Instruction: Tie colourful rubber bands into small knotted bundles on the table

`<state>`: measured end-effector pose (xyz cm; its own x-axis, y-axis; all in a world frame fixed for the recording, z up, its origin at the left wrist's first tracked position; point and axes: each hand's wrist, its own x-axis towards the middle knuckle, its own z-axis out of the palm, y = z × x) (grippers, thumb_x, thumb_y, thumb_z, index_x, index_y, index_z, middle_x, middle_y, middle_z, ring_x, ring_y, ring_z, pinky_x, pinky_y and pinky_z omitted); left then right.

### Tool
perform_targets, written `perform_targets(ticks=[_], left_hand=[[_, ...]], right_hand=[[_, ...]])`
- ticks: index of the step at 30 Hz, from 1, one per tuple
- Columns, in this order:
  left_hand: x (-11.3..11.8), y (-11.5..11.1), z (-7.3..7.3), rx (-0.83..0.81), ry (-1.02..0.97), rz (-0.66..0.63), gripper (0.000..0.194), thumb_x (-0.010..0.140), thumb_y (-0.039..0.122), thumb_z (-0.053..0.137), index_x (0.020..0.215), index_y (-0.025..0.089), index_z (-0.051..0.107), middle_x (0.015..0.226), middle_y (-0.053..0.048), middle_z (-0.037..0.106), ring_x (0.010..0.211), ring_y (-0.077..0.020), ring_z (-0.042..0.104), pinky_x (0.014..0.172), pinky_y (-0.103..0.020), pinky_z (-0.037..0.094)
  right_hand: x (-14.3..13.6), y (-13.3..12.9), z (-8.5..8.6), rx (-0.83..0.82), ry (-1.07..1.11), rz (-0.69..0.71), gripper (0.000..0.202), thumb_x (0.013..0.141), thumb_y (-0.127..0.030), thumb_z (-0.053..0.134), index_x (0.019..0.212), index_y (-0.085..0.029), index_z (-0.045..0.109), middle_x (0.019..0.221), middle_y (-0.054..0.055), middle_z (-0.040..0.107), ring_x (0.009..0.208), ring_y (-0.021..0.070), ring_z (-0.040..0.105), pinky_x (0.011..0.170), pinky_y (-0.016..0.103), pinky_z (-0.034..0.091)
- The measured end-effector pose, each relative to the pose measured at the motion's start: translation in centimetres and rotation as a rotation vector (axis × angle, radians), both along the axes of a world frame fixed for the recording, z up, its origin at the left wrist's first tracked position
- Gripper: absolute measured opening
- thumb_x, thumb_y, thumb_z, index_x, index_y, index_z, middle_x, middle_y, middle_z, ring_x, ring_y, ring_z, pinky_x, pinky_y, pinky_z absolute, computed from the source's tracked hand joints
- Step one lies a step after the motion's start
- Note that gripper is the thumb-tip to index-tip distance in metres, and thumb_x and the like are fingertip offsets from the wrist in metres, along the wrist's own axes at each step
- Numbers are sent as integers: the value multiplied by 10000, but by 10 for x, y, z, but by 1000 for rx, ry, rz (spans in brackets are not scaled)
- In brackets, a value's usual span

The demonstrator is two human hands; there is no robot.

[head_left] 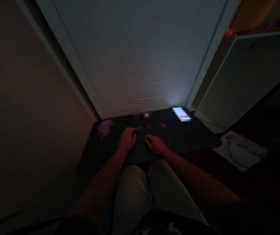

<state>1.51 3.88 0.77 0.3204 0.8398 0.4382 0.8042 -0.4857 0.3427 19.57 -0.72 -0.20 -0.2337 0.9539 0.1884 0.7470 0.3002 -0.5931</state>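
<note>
My left hand [128,139] rests low over the dark table [174,140], its fingers curled inward beside a small bluish pile [139,128]. Whatever may be between those fingers is hidden in the gloom. A short gap to the right, my right hand [156,144] is closed, with fingertips drawn together and pointing left. Nothing in its grip can be made out. Just beyond the hands lie two small pinkish clusters, a nearer-to-centre cluster [149,127] and a right cluster [163,125]. A larger tangled heap of thin pink and pale strands [105,127] covers the table's left end.
Along the back edge stand a clear cup [136,114] and a small round dish [147,115] with something white in it. A glowing, pixelated phone-like rectangle [181,114] lies back right. A pale panel [135,49] rises behind; a light sheet [242,150] lies lower right.
</note>
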Motion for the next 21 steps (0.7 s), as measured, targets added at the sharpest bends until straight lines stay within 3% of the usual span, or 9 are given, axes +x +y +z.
perform_targets(ticks=[3,7,12,21], left_hand=[[10,-23,-4,-53,-47,-109,316,806,274,508,1105,176,524,1054,-81,553,957,-187,541,864,-303,439],[21,-41,-9,-149,-80,-86,317,779,326,553,1065,190,556,1029,-70,564,888,-178,560,783,-295,458],[24,-46,-9,-181,-59,-10,168,806,257,513,924,192,613,915,-61,608,843,-175,568,769,-298,447],[17,-44,-9,-211,-137,0,195,815,297,518,895,197,666,875,-43,666,769,-157,592,735,-278,455]], right_hand=[[0,0,-1,23,3,-2,117,851,-240,473,874,-188,576,829,36,635,734,145,551,646,244,348],[1,0,-2,26,29,16,127,848,-233,459,863,-187,576,820,31,634,722,142,546,641,242,347],[-2,6,0,-18,81,32,142,834,-213,456,772,-173,578,749,13,613,692,123,528,631,227,347],[-6,10,2,-69,147,12,158,821,-196,451,728,-164,575,688,-2,590,661,110,506,627,216,347]])
